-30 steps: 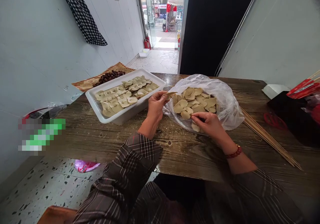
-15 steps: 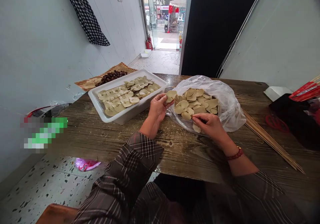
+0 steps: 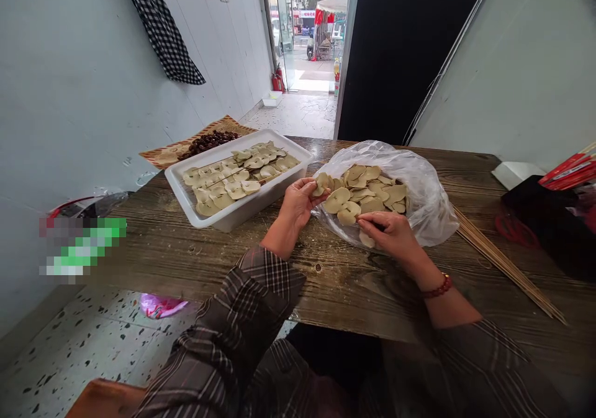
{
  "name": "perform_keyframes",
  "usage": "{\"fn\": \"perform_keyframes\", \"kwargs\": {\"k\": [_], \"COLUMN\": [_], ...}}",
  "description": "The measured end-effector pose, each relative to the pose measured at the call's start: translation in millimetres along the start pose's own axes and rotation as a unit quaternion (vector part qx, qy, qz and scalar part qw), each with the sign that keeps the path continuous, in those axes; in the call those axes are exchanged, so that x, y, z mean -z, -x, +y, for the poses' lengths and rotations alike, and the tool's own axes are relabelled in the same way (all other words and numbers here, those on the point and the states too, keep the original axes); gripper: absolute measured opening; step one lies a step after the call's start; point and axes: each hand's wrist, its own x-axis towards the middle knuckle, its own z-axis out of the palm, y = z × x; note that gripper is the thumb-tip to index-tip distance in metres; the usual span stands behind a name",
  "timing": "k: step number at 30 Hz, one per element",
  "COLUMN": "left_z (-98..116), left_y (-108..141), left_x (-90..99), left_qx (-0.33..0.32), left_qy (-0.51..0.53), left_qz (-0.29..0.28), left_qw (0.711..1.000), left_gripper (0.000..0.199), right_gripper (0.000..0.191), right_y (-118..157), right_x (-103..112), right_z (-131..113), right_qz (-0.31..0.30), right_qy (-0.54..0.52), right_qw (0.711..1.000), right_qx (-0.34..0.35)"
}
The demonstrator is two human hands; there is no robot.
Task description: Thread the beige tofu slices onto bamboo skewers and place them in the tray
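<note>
My left hand (image 3: 298,205) is closed, thumb and fingers pinching a thin, round, greenish-beige food slice (image 3: 322,184). It is at the left edge of a clear plastic bag (image 3: 431,200) full of such loose slices (image 3: 361,179). In front of the bag, my right hand (image 3: 390,234) is closed in a pinch at what looks like the end of a thin skewer; the slices hide most of it. Two slices (image 3: 338,200) lie in line between my hands. To the left, a white plastic tray (image 3: 205,222) holds rows of slices threaded on skewers.
Bare bamboo skewers (image 3: 507,266) lie bundled on the wooden table (image 3: 335,294) at right. Behind the tray, small dark brown pieces (image 3: 209,143) rest on a patterned mat (image 3: 165,156). A black container (image 3: 535,210) with red-wrapped sticks (image 3: 565,171) stands far right.
The slice in my left hand has turned and shows less of its flat face. That hand has shifted slightly; my right hand stays almost in place.
</note>
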Motion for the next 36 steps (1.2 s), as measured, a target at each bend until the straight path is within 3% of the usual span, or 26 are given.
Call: {"fn": "perform_keyframes", "kwargs": {"k": [14,22,27,36], "left_z": [-3,-8,-13,-9], "left_y": [-4,-3,1,5], "left_x": [2.7,1.9,-1.6,-4.0], "left_qx": [-0.071,-0.133,-0.124,0.001], "left_qy": [-0.009,-0.07,-0.091,-0.011], "left_qz": [0.019,-0.002,-0.035,-0.074], "left_qw": [0.997,0.989,0.987,0.997], "left_gripper": [0.021,0.02,0.019,0.028], "right_gripper": [0.022,0.023,0.023,0.027], "right_y": [0,-1,-2,-3], "right_x": [1,1,-1,0], "right_z": [-3,-4,-2,-4], "right_qz": [-0.014,-0.004,0.014,0.026], "right_qy": [0.001,-0.012,-0.029,-0.054], "right_qw": [0.999,0.999,0.997,0.994], "right_qx": [-0.032,-0.046,-0.064,-0.094]}}
